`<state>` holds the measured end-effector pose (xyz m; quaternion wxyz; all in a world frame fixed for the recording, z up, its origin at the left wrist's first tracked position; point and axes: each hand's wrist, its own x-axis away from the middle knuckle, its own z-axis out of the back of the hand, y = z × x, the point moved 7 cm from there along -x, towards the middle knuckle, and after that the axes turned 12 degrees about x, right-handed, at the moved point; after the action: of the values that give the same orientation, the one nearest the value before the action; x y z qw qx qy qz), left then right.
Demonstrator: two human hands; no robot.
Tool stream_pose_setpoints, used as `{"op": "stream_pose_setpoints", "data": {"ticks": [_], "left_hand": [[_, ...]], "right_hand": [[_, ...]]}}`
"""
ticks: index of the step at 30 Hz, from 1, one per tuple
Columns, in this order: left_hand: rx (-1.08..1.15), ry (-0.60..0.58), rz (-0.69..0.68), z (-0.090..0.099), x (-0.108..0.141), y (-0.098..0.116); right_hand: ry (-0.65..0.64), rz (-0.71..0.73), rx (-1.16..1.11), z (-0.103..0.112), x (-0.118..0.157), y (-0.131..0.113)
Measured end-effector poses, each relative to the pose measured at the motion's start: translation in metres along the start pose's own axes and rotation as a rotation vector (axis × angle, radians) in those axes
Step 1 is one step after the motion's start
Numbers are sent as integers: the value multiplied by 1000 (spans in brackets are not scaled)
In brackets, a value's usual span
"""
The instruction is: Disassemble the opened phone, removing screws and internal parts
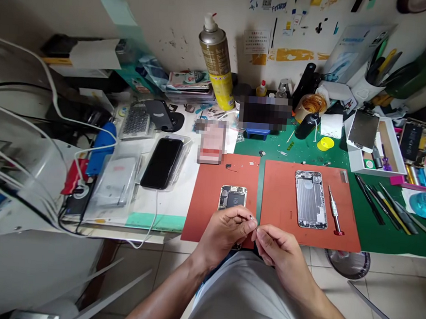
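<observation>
Near the front edge of the bench, my left hand [230, 227] is closed in a pinch, with a tiny dark speck at its fingertips that is too small to name. My right hand [275, 242] is also pinched, its fingertips almost touching the left ones; what it holds, if anything, does not show. Partly under my left hand lies an opened phone [236, 199] with its battery and board exposed. Right of my hands, a bare phone housing [311, 199] rests on an orange mat [275, 207]. Beside it is a small screwdriver [334, 211] with a red end.
A second orange mat [202, 212] lies under the opened phone. To the left are a black smartphone [162, 163] and cables. Behind stands a spray can [218, 65]. Tweezers and pens [388, 206] lie right, below a white parts box [376, 163].
</observation>
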<state>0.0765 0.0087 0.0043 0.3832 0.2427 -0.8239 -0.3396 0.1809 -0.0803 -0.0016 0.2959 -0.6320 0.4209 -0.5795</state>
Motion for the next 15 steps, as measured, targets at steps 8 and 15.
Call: {"op": "stream_pose_setpoints", "data": {"ticks": [8,15], "left_hand": [[9,66,-114,4,14,2],[-88,358,-412,65,25,68]], "right_hand": [[-72,-152,-252,-13,17,6],[-49,-316,-323,-2,47,26]]}}
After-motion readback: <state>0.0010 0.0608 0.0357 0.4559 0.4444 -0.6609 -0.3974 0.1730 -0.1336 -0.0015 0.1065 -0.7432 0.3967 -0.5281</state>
